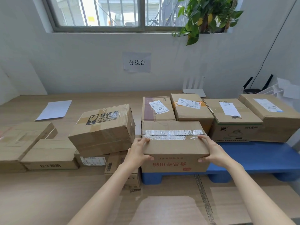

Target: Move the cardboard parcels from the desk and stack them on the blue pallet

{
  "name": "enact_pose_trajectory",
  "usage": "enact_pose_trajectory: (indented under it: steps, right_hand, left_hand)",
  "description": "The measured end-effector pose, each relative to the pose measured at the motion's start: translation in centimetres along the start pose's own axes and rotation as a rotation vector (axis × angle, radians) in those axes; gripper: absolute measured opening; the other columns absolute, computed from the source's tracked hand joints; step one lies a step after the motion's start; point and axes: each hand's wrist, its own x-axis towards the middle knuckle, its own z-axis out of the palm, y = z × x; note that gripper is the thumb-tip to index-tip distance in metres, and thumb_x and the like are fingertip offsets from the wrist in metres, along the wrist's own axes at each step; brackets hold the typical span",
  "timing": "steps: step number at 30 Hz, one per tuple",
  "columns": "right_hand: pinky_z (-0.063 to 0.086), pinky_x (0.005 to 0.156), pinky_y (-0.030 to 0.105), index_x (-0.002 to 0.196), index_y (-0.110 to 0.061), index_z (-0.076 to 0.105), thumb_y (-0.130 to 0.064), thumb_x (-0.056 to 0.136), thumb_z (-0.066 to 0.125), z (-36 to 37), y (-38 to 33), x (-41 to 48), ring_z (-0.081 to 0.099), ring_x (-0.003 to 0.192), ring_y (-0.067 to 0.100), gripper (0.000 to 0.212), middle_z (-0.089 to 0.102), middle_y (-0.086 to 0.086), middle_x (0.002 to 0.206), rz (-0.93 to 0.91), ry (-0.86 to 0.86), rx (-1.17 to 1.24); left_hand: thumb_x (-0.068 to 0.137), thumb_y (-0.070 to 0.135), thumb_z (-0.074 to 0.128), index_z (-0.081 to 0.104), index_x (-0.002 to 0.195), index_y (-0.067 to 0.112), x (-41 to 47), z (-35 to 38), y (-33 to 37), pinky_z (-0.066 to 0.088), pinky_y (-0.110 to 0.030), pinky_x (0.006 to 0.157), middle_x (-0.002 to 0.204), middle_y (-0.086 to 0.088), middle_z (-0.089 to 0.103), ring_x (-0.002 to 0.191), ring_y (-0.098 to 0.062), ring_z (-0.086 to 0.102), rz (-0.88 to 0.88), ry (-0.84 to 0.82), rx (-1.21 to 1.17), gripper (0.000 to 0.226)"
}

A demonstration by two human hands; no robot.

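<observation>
1. Nearest, the left hand (138, 153) and right hand (214, 151) clasped opposite ends of the taped parcel (175, 143). Each hand had digits hooked over the top edge and others curled onto the near face, spread rather than pressed together. I judged this a grip meant to keep a wide box square while it was set down.
2. That parcel sat on the near left corner of the blue pallet (259, 156), or just above it; whether its weight was fully down I could not tell. It was snug against the boxes behind it, probably to begin a second row and leave the bare blue deck to its right free.
3. Left of it, on the desk (48, 200), other parcels were not yet moved. A tilted fragile-marked parcel (103, 127) leaned on lower boxes, with a flat parcel (48, 153) just beside.
4. Farther, the far row of parcels (232, 119) stood side by side along the pallet's far edge, labels up and closely packed for a stable base.
5. Farthest were a paper sheet (55, 109), a wall sign (137, 62) and a white router (194, 88).
</observation>
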Motion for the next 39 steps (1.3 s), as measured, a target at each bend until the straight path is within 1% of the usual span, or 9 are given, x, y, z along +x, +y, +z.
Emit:
enact_pose_trajectory:
  steps: [11,15,17,20,23,27,31,35,39]
  right_hand:
    - [0.048,0.094,0.047,0.134,-0.047,0.029,-0.018,0.059,0.088,0.1,-0.4,-0.3,0.044,0.12,0.019,0.1,0.039,-0.004,0.142,0.023,0.017,-0.037]
    - [0.047,0.096,0.046,0.137,-0.045,0.028,-0.02,0.061,0.088,0.0,-0.8,-0.5,0.041,0.124,0.02,0.1,0.033,-0.003,0.148,0.031,0.017,-0.069]
    - [0.043,0.101,0.046,0.14,-0.042,0.027,-0.031,0.06,0.089,-0.2,-1.1,-0.5,0.035,0.133,0.021,0.102,0.024,-0.002,0.154,0.038,0.005,-0.101]
    - [0.029,0.113,0.049,0.147,-0.041,0.02,-0.059,0.059,0.082,-0.7,-2.7,-0.4,0.008,0.148,0.022,0.109,0.003,0.003,0.161,0.097,-0.012,-0.136]
    - [0.02,0.117,0.049,0.15,-0.039,0.018,-0.08,0.055,0.063,-1.5,-5.5,0.0,-0.001,0.149,0.017,0.113,0.002,0.004,0.162,0.101,0.03,-0.137]
    - [0.023,0.116,0.048,0.149,-0.034,0.022,-0.072,0.068,0.063,-1.9,-10.1,1.1,0.011,0.148,0.018,0.099,0.013,0.001,0.161,0.014,0.073,-0.12]
    - [0.025,0.115,0.047,0.149,-0.032,0.024,-0.067,0.074,0.064,-0.9,-15.4,2.6,0.02,0.145,0.017,0.092,0.024,-0.003,0.157,-0.067,0.087,-0.162]
    - [0.027,0.113,0.041,0.149,-0.032,0.024,-0.061,0.077,0.067,2.0,-20.4,4.3,0.024,0.143,0.015,0.089,0.023,-0.006,0.157,-0.109,0.07,-0.147]
    - [0.027,0.114,0.039,0.149,-0.032,0.023,-0.059,0.076,0.07,6.0,-24.5,6.7,0.023,0.143,0.015,0.091,0.022,-0.005,0.157,-0.12,0.002,-0.148]
  left_hand:
    - [0.068,0.033,0.084,0.044,0.133,0.032,0.5,-0.1,-0.2,0.035,-0.038,0.097,0.139,0.004,0.038,0.123,-0.027,0.046,0.002,-0.014,-0.001,0.077]
    - [0.07,0.036,0.082,0.04,0.135,0.032,0.4,-0.3,-0.3,0.041,-0.038,0.097,0.141,0.003,0.035,0.122,-0.027,0.047,0.016,-0.036,0.014,0.077]
    - [0.071,0.043,0.08,0.037,0.137,0.033,0.4,-0.3,-0.4,0.042,-0.041,0.101,0.143,0.002,0.031,0.125,-0.026,0.045,0.037,-0.049,0.067,0.079]
    - [0.075,0.062,0.067,0.035,0.139,0.032,0.5,-1.0,-0.1,0.035,-0.045,0.107,0.152,-0.001,0.02,0.134,-0.028,0.036,0.064,-0.056,0.165,0.078]
    - [0.084,0.067,0.052,0.038,0.141,0.028,0.9,-2.8,0.5,0.039,-0.044,0.105,0.152,0.0,0.027,0.132,-0.023,0.041,0.087,-0.022,0.125,0.071]
    - [0.092,0.051,0.051,0.045,0.136,0.023,1.9,-7.1,0.6,0.046,-0.037,0.095,0.138,0.003,0.048,0.119,-0.016,0.052,0.163,0.107,0.068,0.052]
    - [0.092,0.036,0.059,0.048,0.134,0.02,2.9,-12.1,-1.2,0.045,-0.038,0.099,0.135,0.0,0.053,0.122,-0.017,0.051,0.186,0.25,0.051,0.046]
    - [0.087,0.041,0.065,0.046,0.135,0.019,4.3,-17.2,-6.3,0.043,-0.041,0.101,0.134,-0.003,0.052,0.125,-0.022,0.046,0.11,0.299,0.08,0.057]
    - [0.076,0.058,0.069,0.033,0.145,0.024,5.2,-20.8,-12.1,0.037,-0.044,0.106,0.146,-0.003,0.038,0.134,-0.026,0.034,-0.042,0.214,0.189,0.085]
